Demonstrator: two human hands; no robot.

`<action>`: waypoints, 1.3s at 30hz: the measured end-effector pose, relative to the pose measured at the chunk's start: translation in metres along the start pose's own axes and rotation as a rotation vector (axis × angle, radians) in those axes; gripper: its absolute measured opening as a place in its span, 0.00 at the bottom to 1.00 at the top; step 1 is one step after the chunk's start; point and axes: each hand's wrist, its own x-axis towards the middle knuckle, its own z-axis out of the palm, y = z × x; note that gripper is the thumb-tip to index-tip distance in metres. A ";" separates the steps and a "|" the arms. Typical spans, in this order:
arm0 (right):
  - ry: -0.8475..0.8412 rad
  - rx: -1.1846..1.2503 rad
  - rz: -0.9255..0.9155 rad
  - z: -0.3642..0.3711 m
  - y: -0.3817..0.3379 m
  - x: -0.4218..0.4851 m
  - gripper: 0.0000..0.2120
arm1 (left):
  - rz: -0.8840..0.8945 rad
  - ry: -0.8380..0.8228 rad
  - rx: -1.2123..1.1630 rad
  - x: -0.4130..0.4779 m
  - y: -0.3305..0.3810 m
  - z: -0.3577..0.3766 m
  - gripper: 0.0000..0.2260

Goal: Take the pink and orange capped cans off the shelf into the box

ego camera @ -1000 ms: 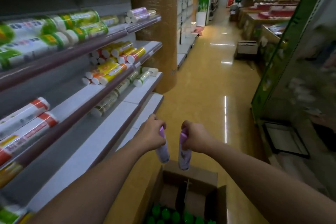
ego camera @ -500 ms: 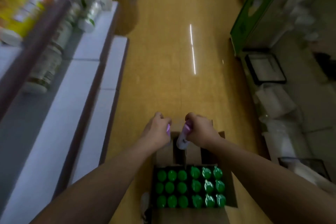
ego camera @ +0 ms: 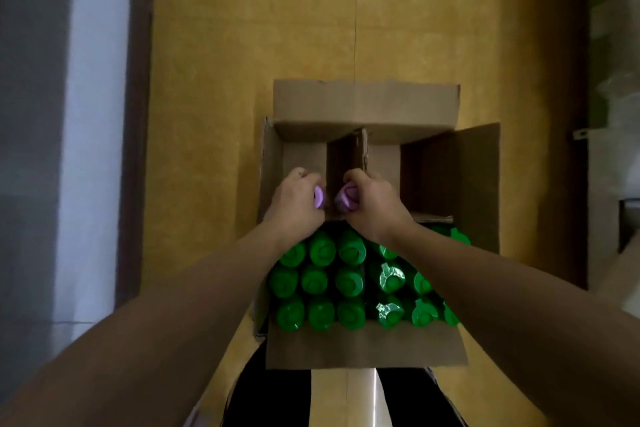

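An open cardboard box (ego camera: pixel 367 347) stands on the yellow floor below me. My left hand (ego camera: pixel 296 203) grips a purple-capped bottle (ego camera: pixel 318 197) by its top, inside the box's far left compartment. My right hand (ego camera: pixel 372 204) grips a second purple-capped bottle (ego camera: pixel 346 199) just right of the cardboard divider (ego camera: pixel 360 152). The bodies of both bottles are hidden by my hands and the box. Several green-capped bottles (ego camera: pixel 320 282) fill the near half of the box in rows.
White shelf edges (ego camera: pixel 93 149) with a dark brown trim run along the left. The box's flaps (ego camera: pixel 478 184) stand open at the far side and right. Pale bags (ego camera: pixel 620 104) lie at the right edge. Yellow floor (ego camera: pixel 259 28) stretches ahead.
My view has tipped down from the aisle to straight over the box. Both hands have lowered the purple-capped bottles from above the box into its far compartments.
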 end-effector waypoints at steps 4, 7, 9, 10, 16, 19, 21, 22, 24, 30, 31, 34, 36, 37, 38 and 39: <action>-0.059 -0.062 0.027 0.035 0.030 0.028 0.24 | -0.029 -0.056 -0.032 0.018 -0.021 0.036 0.23; -0.128 -0.160 0.041 0.047 0.043 0.049 0.20 | -0.052 -0.083 -0.016 0.034 -0.027 0.051 0.26; -0.163 -0.193 0.049 0.051 0.048 0.061 0.17 | -0.061 -0.107 -0.003 0.045 -0.030 0.057 0.28; -0.178 -0.207 0.052 0.054 0.049 0.065 0.15 | -0.068 -0.121 -0.001 0.049 -0.032 0.060 0.28; -0.164 -0.261 0.030 0.073 0.059 0.067 0.18 | -0.099 -0.145 -0.023 0.058 -0.047 0.079 0.28; -0.132 -0.235 0.050 0.077 0.062 0.065 0.23 | -0.083 -0.152 -0.039 0.059 -0.045 0.087 0.27; -0.129 -0.240 0.061 0.078 0.063 0.065 0.24 | -0.071 -0.173 -0.044 0.060 -0.042 0.091 0.26; -0.133 -0.242 0.065 0.078 0.063 0.064 0.24 | -0.075 -0.184 -0.049 0.060 -0.041 0.092 0.26; -0.152 -0.249 0.071 0.077 0.062 0.061 0.26 | -0.085 -0.201 -0.060 0.059 -0.040 0.092 0.28; -0.146 -0.206 0.080 0.073 0.058 0.048 0.33 | -0.109 -0.199 -0.063 0.048 -0.030 0.084 0.43; -0.133 -0.209 0.081 0.071 0.058 0.046 0.34 | -0.112 -0.196 -0.068 0.045 -0.028 0.081 0.44; -0.115 -0.236 0.072 0.059 0.058 0.037 0.36 | -0.111 -0.149 -0.042 0.036 -0.022 0.071 0.45; -0.110 -0.261 0.060 0.048 0.056 0.031 0.36 | -0.110 -0.109 -0.013 0.030 -0.016 0.061 0.46; -0.104 -0.270 0.055 0.040 0.053 0.028 0.36 | -0.102 -0.089 0.015 0.026 -0.011 0.055 0.46; -0.093 -0.279 0.050 0.032 0.049 0.023 0.37 | -0.090 -0.064 0.043 0.022 -0.006 0.048 0.46; -0.078 -0.292 0.044 0.022 0.044 0.019 0.38 | -0.081 -0.037 0.064 0.018 0.001 0.040 0.45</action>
